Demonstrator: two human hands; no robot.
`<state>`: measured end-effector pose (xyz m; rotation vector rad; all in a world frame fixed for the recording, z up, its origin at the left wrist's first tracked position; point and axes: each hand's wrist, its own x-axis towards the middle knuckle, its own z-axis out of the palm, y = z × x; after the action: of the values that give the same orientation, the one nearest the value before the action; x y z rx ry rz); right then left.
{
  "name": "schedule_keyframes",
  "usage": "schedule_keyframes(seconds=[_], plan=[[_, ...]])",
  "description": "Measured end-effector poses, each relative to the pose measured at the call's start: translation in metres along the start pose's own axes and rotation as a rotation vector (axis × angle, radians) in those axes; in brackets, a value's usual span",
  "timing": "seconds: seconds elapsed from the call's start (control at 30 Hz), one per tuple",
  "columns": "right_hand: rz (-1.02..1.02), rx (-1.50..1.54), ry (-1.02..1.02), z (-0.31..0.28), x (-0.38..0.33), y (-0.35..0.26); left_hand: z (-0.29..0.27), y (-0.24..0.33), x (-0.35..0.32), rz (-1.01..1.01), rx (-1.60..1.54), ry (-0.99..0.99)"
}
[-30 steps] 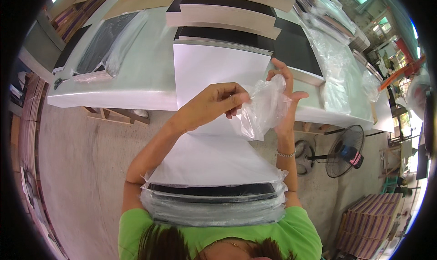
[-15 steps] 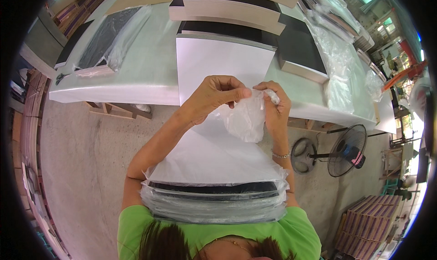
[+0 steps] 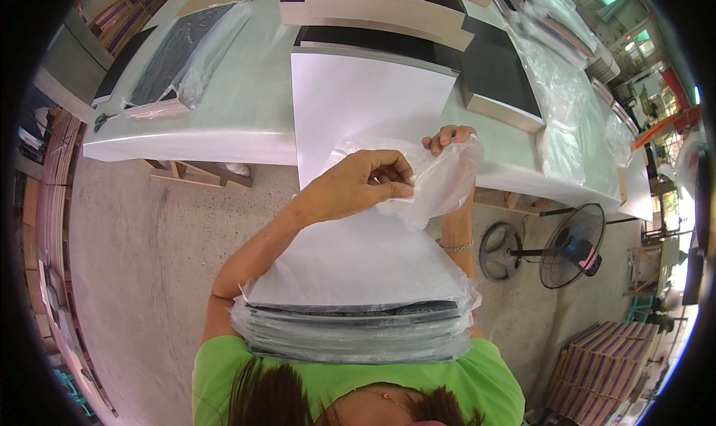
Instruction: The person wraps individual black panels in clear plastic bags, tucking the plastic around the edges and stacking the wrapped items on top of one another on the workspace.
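Head view — left hand [image 3: 358, 184] pinches a clear plastic bag [image 3: 440, 180] between thumb and fingertips, out in front of the chest. Right hand [image 3: 447, 137] is mostly behind the bag, fingertips curled over its far top edge, gripping it. Bag hangs above a white sheet [image 3: 358, 254] — which runs from the table [image 3: 224, 120] to a wrapped stack [image 3: 358, 329] near the chest. Fan [image 3: 570, 245] stands on the floor at right.

The person wears a bright green short-sleeved shirt [image 3: 477, 374], a thin wrist bracelet [image 3: 453, 246] and a neck chain [image 3: 377, 395].
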<state>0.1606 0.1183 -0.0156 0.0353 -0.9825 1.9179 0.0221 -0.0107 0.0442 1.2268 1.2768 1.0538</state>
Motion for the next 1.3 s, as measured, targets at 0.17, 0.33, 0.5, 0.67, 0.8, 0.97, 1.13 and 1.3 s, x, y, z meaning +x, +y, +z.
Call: schedule_keyframes(seconds=[0.17,0.33,0.5,0.67,0.8,0.97,1.13,1.3], plan=[[-0.011,-0.041,0.008,0.002,-0.003,0.002,0.008,0.007,0.001,0.092,0.15,0.186],[-0.007,-0.14,0.02,0.009,-0.006,0.009,0.009,0.017,0.001,0.211,0.3,0.296],[-0.017,-0.213,0.047,0.004,-0.006,0.007,0.001,0.02,0.002,0.251,0.494,0.463],[0.05,-0.325,0.062,0.011,-0.008,0.01,0.009,0.011,0.006,0.363,0.638,0.421],[0.093,-0.029,0.124,0.01,-0.011,0.012,0.003,0.004,0.009,0.252,0.363,0.385],[0.075,-0.725,0.134,-0.063,-0.035,0.001,-0.018,-0.01,0.003,-0.005,-0.299,0.195],[0.164,-0.607,0.812,-0.186,-0.115,-0.045,-0.052,-0.037,-0.022,-0.07,-0.661,0.239],[-0.101,-0.797,1.001,-0.165,-0.129,-0.124,-0.06,-0.062,-0.027,-0.061,-0.623,0.188]])
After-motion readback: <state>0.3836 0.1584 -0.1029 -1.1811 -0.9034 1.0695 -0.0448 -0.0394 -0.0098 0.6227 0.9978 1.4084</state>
